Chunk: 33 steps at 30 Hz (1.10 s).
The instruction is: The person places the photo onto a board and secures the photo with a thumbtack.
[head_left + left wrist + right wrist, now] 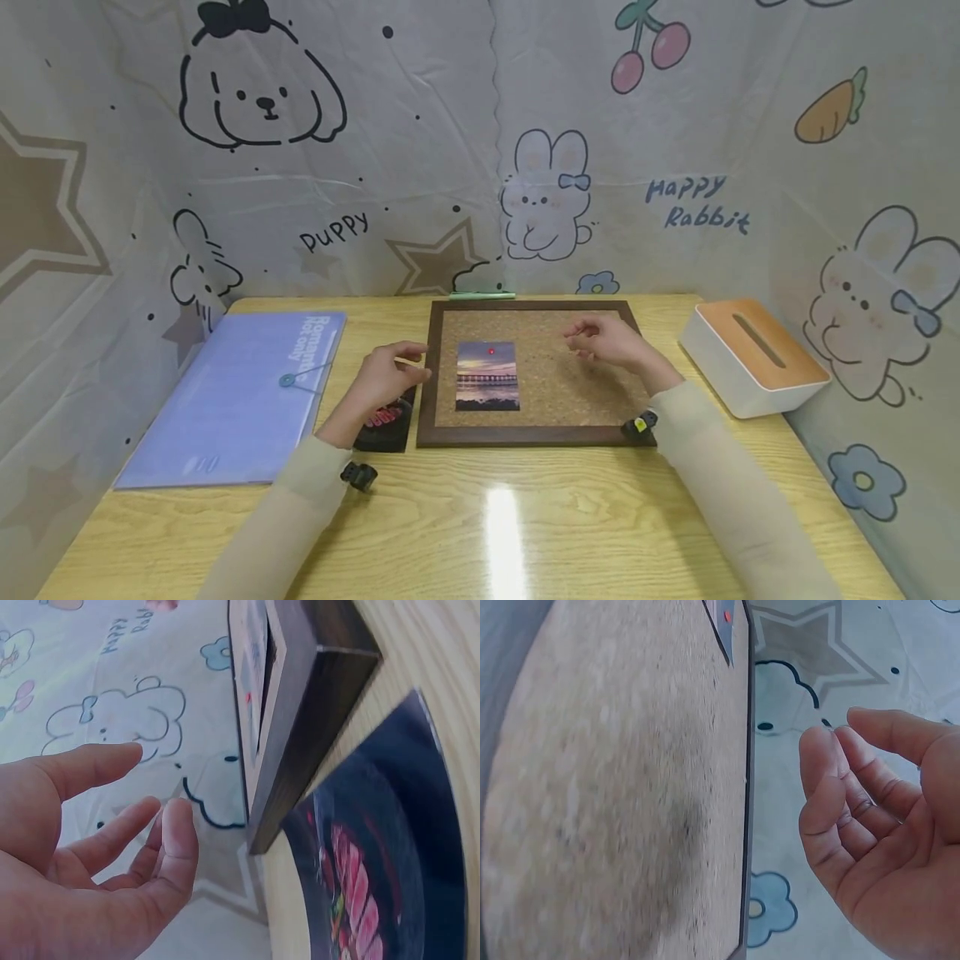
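Where the left hand [381, 382] overlaps the food photo [388, 435] in the head view, the left wrist view shows more. Empty fingers bend, apart from thumbs, the right hand [609, 343] above the corkboard [543, 410] bearing the sunset photo [487, 379].

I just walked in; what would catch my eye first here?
Probably the colourful pier photo with its red dot, on the left part of the dark-framed corkboard. Next, the left hand near the board's left edge, by a food photo, and the right hand over the board's right half. Behind, cartoon animals dot the pale cloth.
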Each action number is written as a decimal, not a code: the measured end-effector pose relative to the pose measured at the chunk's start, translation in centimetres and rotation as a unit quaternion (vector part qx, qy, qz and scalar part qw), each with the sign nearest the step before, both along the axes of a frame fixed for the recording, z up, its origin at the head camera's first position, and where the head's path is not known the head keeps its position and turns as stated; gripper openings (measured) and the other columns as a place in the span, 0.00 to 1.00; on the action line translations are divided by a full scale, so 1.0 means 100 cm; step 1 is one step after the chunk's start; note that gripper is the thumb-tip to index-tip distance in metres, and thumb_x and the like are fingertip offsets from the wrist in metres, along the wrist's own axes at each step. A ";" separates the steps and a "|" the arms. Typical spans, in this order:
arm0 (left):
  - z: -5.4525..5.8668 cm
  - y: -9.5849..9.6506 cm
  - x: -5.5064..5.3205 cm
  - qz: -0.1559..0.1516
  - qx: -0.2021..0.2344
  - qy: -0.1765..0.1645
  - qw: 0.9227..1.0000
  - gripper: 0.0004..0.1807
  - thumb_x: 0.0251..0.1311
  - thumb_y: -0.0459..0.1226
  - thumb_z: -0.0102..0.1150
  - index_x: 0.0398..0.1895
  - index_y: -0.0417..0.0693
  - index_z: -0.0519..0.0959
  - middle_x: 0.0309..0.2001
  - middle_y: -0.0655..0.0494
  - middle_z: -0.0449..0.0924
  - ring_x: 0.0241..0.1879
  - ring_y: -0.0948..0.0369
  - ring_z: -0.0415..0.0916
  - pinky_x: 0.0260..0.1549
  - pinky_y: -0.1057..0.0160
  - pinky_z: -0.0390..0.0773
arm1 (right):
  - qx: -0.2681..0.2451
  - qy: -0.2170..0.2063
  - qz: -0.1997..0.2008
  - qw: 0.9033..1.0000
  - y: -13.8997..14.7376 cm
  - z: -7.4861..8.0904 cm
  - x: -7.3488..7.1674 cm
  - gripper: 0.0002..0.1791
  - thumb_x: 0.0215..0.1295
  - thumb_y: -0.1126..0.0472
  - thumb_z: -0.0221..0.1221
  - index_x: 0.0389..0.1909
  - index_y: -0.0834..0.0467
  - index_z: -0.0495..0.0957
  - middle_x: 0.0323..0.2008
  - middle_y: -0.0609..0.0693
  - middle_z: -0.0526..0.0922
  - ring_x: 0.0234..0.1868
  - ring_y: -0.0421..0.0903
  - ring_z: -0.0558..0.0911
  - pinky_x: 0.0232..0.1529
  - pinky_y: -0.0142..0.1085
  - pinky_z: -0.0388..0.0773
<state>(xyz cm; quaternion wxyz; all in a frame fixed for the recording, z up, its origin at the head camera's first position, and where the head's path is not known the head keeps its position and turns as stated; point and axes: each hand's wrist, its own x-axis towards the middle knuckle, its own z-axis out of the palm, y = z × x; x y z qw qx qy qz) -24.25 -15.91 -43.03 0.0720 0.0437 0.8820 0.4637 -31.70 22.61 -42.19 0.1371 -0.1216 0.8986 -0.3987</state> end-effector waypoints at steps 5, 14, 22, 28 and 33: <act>0.002 -0.014 0.005 0.015 -0.008 0.012 1.000 0.28 0.65 0.39 0.63 0.68 0.46 0.73 0.63 0.39 0.75 0.54 0.46 0.81 0.42 0.54 0.83 | 0.011 0.011 -0.015 1.000 0.014 0.006 0.009 0.18 0.73 0.56 0.56 0.56 0.64 0.77 0.45 0.59 0.83 0.41 0.52 0.83 0.34 0.36 0.78; 0.001 -0.034 0.013 0.047 -0.029 0.010 0.998 0.28 0.66 0.41 0.63 0.68 0.47 0.72 0.66 0.40 0.73 0.56 0.46 0.79 0.34 0.62 0.80 | 0.015 0.022 -0.038 0.999 0.042 0.012 0.023 0.18 0.74 0.56 0.56 0.57 0.63 0.76 0.48 0.63 0.83 0.42 0.55 0.83 0.39 0.44 0.81; -0.004 -0.044 0.023 0.055 -0.023 -0.014 0.998 0.30 0.67 0.39 0.62 0.71 0.46 0.69 0.69 0.39 0.67 0.63 0.44 0.73 0.49 0.52 0.82 | 0.010 0.004 -0.062 0.998 0.066 0.007 0.028 0.23 0.75 0.53 0.55 0.61 0.64 0.74 0.52 0.65 0.82 0.44 0.57 0.83 0.39 0.44 0.82; -0.010 -0.052 0.031 0.058 -0.040 -0.015 0.997 0.29 0.68 0.40 0.60 0.71 0.45 0.69 0.70 0.38 0.65 0.63 0.43 0.72 0.51 0.50 0.81 | -0.003 0.003 -0.071 0.997 0.082 0.005 0.035 0.23 0.76 0.54 0.53 0.60 0.67 0.72 0.49 0.68 0.82 0.39 0.52 0.84 0.34 0.41 0.82; -0.018 -0.060 0.038 0.050 -0.046 -0.024 0.997 0.29 0.68 0.38 0.60 0.71 0.43 0.69 0.70 0.36 0.62 0.64 0.40 0.70 0.52 0.49 0.81 | -0.002 -0.001 -0.079 0.997 0.096 -0.001 0.041 0.24 0.77 0.53 0.50 0.61 0.69 0.71 0.51 0.68 0.82 0.37 0.44 0.84 0.35 0.41 0.82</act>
